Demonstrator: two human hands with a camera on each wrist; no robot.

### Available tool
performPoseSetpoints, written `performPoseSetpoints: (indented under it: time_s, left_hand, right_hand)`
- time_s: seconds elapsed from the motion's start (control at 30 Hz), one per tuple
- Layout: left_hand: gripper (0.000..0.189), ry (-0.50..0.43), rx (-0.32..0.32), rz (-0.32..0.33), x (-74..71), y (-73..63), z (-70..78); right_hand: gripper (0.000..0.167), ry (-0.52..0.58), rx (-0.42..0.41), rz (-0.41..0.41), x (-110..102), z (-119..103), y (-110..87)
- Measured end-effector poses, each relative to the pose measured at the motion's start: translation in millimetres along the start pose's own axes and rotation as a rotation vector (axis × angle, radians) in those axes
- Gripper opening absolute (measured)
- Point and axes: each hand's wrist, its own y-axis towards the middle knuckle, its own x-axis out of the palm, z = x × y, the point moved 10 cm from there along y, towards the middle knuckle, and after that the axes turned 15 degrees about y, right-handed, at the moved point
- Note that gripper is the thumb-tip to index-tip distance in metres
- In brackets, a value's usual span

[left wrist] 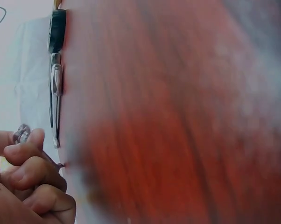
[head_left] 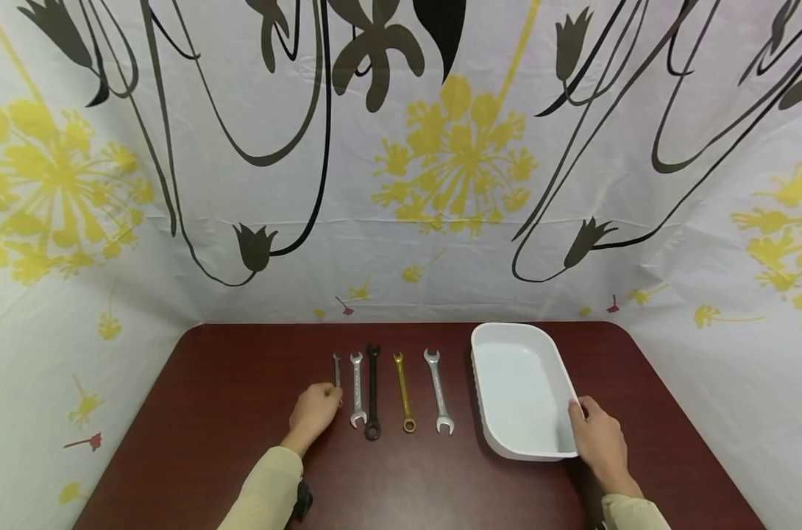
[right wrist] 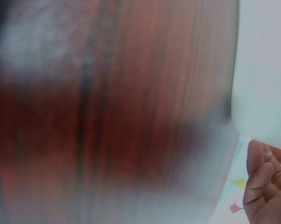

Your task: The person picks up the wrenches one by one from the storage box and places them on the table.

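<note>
My left hand [head_left: 316,409] pinches the near end of a small silver wrench [head_left: 337,369], the leftmost in a row on the table. In the left wrist view the wrench's end [left wrist: 23,134] shows between thumb and curled forefinger, and its far tip points down toward the tabletop. My right hand [head_left: 600,440] grips the right rim of a white tray [head_left: 523,390] near its front corner, thumb over the edge. From the right wrist, the fingers [right wrist: 259,170] are seen bent below the tray's wall [right wrist: 266,93].
Right of the held wrench lie a silver open-end wrench [head_left: 357,390], a long black wrench [head_left: 373,394], a gold wrench [head_left: 404,394] and a larger silver wrench [head_left: 438,391]. They rest on a dark red table [head_left: 255,368]. A patterned cloth [head_left: 401,169] hangs behind it and along both sides.
</note>
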Motion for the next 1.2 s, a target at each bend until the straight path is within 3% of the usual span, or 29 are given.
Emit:
performPoseSetpoints:
  time_s: [0.63,0.97,1.2]
  left_hand:
    - [0.034,0.210,0.114,-0.146,8.6,0.5,6.9]
    - [0.027,0.213,0.106,-0.225,7.1,1.2,6.5]
    - [0.026,0.248,0.111,-0.220,6.0,0.1,6.1]
  right_hand:
    - [0.046,-0.003,0.001,0.008,0.6,-0.1,0.3]
    - [0.046,-0.010,-0.006,0.011,-0.5,-1.1,0.8]
    - [0.047,-0.010,-0.004,0.003,0.3,-1.2,0.1]
